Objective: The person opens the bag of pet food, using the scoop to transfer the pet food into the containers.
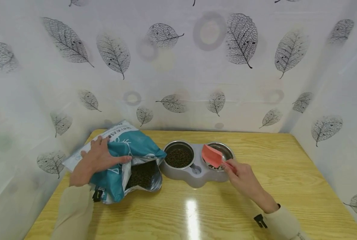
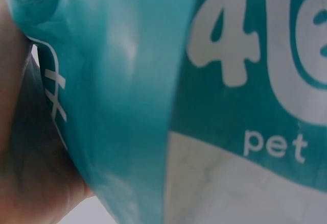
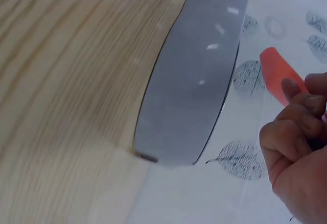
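A teal and white pet food bag point(image 1: 142, 144) lies tilted on the table, its mouth toward me and brown kibble point(image 1: 140, 175) showing inside. My left hand point(image 1: 98, 158) grips the bag near its opening, thumb along the upper edge; in the left wrist view the bag hides much of that hand. With curled fingers, my right hand point(image 1: 243, 176) holds a coral-coloured scoop point(image 1: 212, 156) by its handle. The scoop is tipped over the right metal bowl point(image 1: 229, 150) and hides part of it. Kibble fills part of the left metal bowl point(image 1: 181, 143).
Both bowls sit in a grey double-bowl stand point(image 1: 193, 180) on the wooden table point(image 1: 271, 153). A white curtain point(image 1: 178, 73) with leaf prints stands behind the table and along both sides. Black straps hang at both wrists.
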The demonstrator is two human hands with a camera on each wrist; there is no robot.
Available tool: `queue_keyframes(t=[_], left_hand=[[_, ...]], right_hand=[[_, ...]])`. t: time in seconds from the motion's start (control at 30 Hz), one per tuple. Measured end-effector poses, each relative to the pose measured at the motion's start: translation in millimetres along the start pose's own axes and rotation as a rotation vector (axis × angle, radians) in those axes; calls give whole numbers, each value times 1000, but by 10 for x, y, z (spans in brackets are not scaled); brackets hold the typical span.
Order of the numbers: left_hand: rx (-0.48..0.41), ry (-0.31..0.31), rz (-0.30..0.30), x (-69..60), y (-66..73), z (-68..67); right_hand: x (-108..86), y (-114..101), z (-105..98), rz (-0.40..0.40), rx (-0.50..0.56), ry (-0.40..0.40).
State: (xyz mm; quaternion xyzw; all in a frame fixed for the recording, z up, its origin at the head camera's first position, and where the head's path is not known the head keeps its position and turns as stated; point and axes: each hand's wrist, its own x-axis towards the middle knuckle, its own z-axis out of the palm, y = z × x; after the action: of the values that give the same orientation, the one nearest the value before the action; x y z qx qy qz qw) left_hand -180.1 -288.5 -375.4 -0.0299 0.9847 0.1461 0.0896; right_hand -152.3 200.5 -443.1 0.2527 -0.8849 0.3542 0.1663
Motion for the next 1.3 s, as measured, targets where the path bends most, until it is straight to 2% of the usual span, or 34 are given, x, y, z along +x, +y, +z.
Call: queue_keyframes(t=[0.17, 0.23, 0.43, 0.7, 1.0, 1.2, 1.3], left_hand=[[-2, 0, 1, -6, -20, 4], [-6, 0, 2, -9, -24, 8], [-10, -1, 2, -10, -29, 28], [-8, -5, 5, 7, -29, 16], [6, -2, 8, 20, -15, -9], [8, 1, 6, 10, -18, -11], [2, -3, 2, 3, -16, -3]], right_hand=[[27, -196, 189, -187, 122, -58], [41, -288, 283, -256, 140, -80], [107, -540, 560, -424, 20, -76], [217, -803, 910, -454, -91, -136], [339, -984, 1223, -626, -387, 8], [383, -1083, 1398, -625, -601, 19], [387, -1146, 1460, -583, -662, -12]])
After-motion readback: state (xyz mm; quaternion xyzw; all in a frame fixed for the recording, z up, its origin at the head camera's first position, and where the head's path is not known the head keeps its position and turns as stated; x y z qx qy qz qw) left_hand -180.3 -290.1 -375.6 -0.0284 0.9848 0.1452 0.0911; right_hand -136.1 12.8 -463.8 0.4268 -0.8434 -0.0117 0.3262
